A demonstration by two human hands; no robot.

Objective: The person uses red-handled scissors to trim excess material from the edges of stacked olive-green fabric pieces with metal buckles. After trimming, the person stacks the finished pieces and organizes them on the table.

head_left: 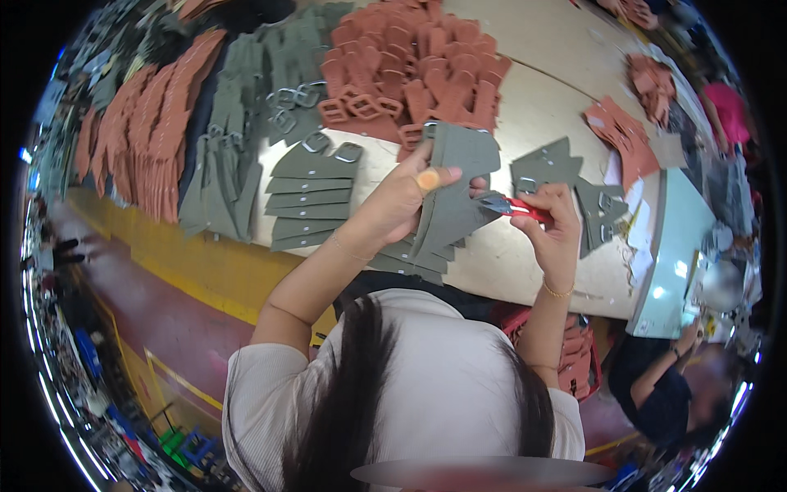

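My left hand [392,203] is closed around a grey-green fabric piece [466,152] with a buckle, holding it up over the table, its thumb lying on top. A ring-like yellow band circles one finger or thumb of that hand. In my right hand [554,220] is a pair of red-handled thread snips [531,211], the fingers wrapped round the handles. Their dark blades point left and meet the fabric's right edge. Whether the blades touch a thread is too small to tell. Under the held piece lie more green pieces [406,261].
Left of my hands, green buckled pieces [307,197] lie in an overlapping row. Rust-red straps with buckles [443,70] are heaped at the back. More green pieces [602,209] and rust-red ones [627,135] lie right. A co-worker's arm [662,369] shows at lower right.
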